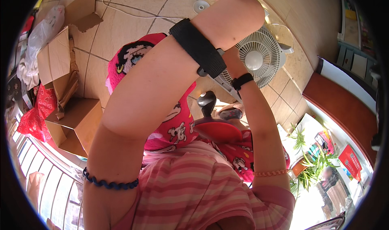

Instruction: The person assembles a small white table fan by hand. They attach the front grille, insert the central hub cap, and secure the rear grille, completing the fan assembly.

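Tiled floor point(125, 7) below; white fan point(254, 60) just right of left hand point(239, 15) and right hand point(231, 62), contact unclear. Can't tell either grip. Better: steady fan, hands uncrossed.

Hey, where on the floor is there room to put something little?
There's a bare patch of tiles between the white cord and the pink pants. A smaller strip shows between the fan and the brown furniture. It's crowded on the left, with cardboard boxes and a plastic bag.
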### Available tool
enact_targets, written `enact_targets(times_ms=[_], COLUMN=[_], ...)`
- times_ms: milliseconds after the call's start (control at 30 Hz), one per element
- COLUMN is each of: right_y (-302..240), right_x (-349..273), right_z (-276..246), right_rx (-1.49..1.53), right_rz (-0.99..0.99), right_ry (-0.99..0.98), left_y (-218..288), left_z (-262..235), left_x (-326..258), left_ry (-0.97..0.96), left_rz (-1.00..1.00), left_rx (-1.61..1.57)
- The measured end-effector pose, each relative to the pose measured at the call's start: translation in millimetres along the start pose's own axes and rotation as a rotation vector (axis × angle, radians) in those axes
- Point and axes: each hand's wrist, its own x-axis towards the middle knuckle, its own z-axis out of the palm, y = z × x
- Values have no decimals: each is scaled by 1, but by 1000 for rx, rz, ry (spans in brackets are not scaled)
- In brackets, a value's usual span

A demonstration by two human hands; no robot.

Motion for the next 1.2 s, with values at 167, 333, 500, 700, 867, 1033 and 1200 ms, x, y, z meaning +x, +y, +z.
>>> enact_targets(times_ms=[167, 333, 500, 700, 867, 1033, 1200], right_y=[-36, -47, -19, -11, -14, -34, -44], right_x=[7, -2, 15, 36, 44, 29, 35], right_z=[-3, -8, -9, -7, -17, -8, -9], right_rx=[-42, -93, -97, -103, -110, -177, -218], right_rz=[62, -26, -41, -24, -9, -61, -54], right_ry=[-139, -103, -29, -37, -22, 41, -38], left_y=[-4, -10, -7, -7, -22, -20, -22], left_z=[13, 12, -4, -13, -6, 2, 16], left_x=[-29, -27, -28, -29, -15, -20, -14], left_ry=[441, 382, 220, 128, 73, 260, 251], left_rz=[128, 159, 172, -13, 35, 111, 79], left_rx=[275, 262, 74, 218, -58, 21, -74])
